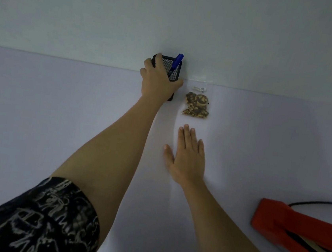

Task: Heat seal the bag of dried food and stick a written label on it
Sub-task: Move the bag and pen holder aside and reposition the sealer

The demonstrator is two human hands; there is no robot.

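Observation:
A clear bag of brown dried food (197,105) lies flat on the pale table near the wall, with a small white label (199,88) at its upper part. Left of it stands a black mesh pen holder (172,68) with a blue marker (176,64) sticking out. My left hand (158,79) is stretched far forward and wrapped around the holder's left and front sides. Palm down, my right hand (187,155) rests flat on the table just below the bag, fingers apart and touching nothing else.
A red heat sealer (294,229) lies at the lower right with its jaw open, and a black cord (321,203) runs off to the right. The table's far edge (65,57) meets a plain wall.

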